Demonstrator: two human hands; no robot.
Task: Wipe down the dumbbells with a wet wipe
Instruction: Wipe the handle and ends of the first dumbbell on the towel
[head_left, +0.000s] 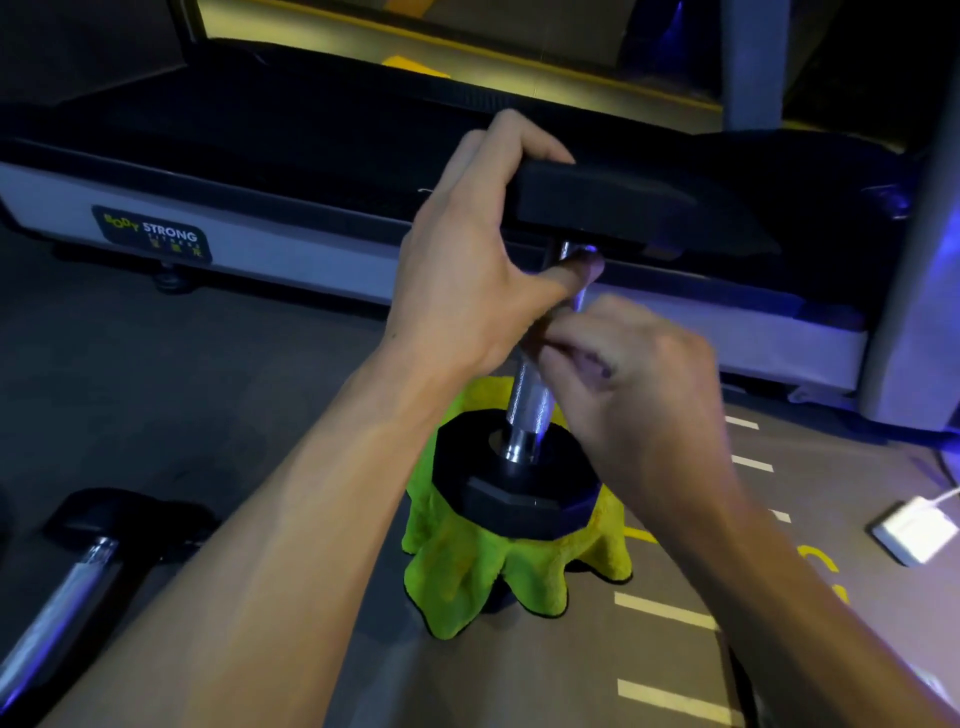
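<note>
A: Head view. Where does the dumbbell (524, 410) stand?

B: Upright on end, its lower black head (511, 491) resting on a green cloth (467, 577) that is draped over something dark on the floor (234, 364). Its chrome handle rises to the upper black head (634, 208).

A: And the left hand (478, 260)?

B: Clasped on the near edge of the upper head, fingers over the top, thumb (571, 273) underneath against the handle.

A: The right hand (628, 384)?

B: Fingers curled in against the middle of the handle (whether a wipe lies under them cannot be told; none shows). The grasp itself is partly hidden, so whether it closes on the handle cannot be told.

A: Surroundings?

B: A second dumbbell (67, 582) lies on its side at lower left, well apart. Behind stands a treadmill (260, 244) with a label (153, 234) reading "BODY STRONG". A white adapter (917, 530) lies at right, near painted floor lines (670, 610).
</note>
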